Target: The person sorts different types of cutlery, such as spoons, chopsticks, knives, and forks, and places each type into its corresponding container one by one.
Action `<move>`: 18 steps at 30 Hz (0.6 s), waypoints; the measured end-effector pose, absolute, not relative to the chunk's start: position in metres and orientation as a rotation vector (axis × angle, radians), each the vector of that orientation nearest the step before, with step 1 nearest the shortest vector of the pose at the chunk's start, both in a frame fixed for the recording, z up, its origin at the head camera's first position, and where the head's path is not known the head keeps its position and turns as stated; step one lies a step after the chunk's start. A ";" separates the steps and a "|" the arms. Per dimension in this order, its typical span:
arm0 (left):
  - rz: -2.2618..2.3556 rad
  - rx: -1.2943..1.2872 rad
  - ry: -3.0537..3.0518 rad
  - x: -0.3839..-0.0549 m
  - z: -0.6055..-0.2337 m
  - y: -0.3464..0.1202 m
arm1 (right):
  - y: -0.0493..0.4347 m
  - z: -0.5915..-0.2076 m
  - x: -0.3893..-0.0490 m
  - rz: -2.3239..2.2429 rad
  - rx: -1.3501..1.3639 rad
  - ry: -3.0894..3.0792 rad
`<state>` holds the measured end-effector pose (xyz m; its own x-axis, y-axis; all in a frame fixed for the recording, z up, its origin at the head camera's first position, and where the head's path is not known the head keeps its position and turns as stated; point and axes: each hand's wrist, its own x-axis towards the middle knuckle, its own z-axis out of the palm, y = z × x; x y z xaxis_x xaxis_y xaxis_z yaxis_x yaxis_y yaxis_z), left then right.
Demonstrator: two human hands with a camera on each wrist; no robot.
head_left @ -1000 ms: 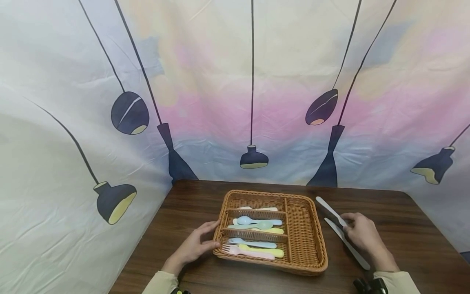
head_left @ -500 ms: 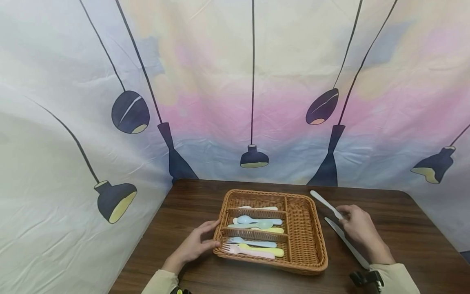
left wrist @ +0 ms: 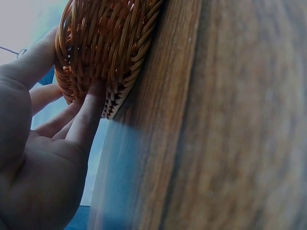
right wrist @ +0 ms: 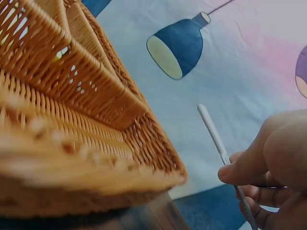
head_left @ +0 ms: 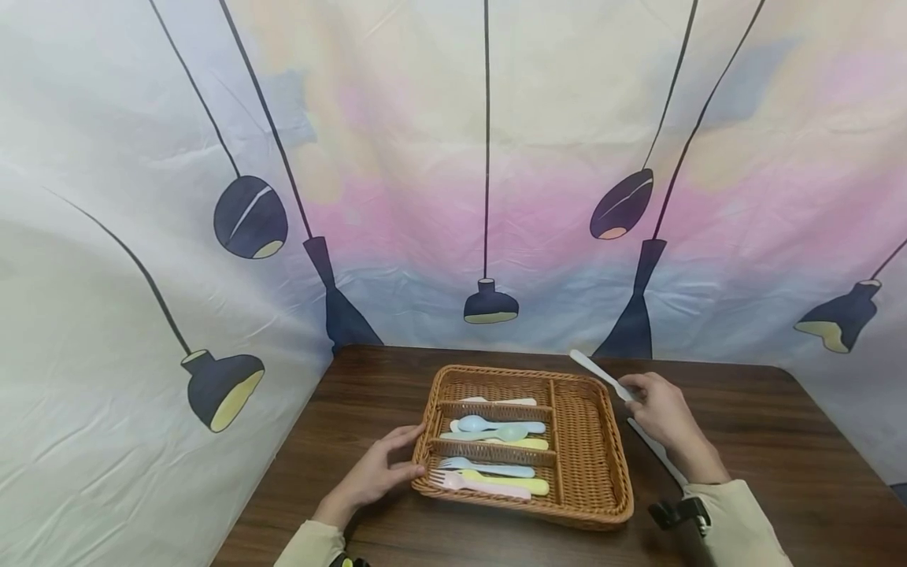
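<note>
A white table knife (head_left: pixel 591 365) is pinched between thumb and fingers of my right hand (head_left: pixel 664 413), tilted with its far end up to the left above the basket's far right corner. In the right wrist view the slim knife (right wrist: pixel 211 124) shows edge-on, and the hand hides part of it. Under my right forearm a second pale knife (head_left: pixel 655 449) lies on the table, partly covered. My left hand (head_left: pixel 372 472) rests against the left end of the wicker basket (head_left: pixel 591 520); in the left wrist view its fingers (left wrist: pixel 91 105) are spread, touching the outer wall.
The left compartments hold pale pieces (head_left: pixel 524 402) at the back, spoons (head_left: pixel 478 425) in the middle and forks (head_left: pixel 489 471) in front. The tall right compartment (head_left: pixel 581 441) shows bare wicker. Behind the dark wooden table (head_left: pixel 383 394) hangs a lamp-printed cloth (head_left: pixel 553 197).
My right hand has raised the knife off the table and carried it left and away from me, toward the basket's far right corner. The left hand and basket have not moved.
</note>
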<state>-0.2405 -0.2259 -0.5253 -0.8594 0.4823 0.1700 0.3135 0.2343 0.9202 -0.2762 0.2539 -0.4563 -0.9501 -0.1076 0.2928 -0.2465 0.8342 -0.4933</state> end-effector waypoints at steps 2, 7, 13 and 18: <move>1.692 0.760 2.348 -0.241 -0.525 -0.226 | 0.248 -0.453 -0.278 0.806 0.288 -2.769; 1.690 0.751 2.349 -0.242 -0.526 -0.226 | 0.237 -0.447 -0.283 0.810 0.328 -2.776; 1.688 0.739 2.348 -0.242 -0.525 -0.226 | 0.224 -0.441 -0.288 0.823 0.361 -2.763; 1.689 0.734 2.342 -0.241 -0.524 -0.226 | 0.214 -0.438 -0.293 0.848 0.382 -2.753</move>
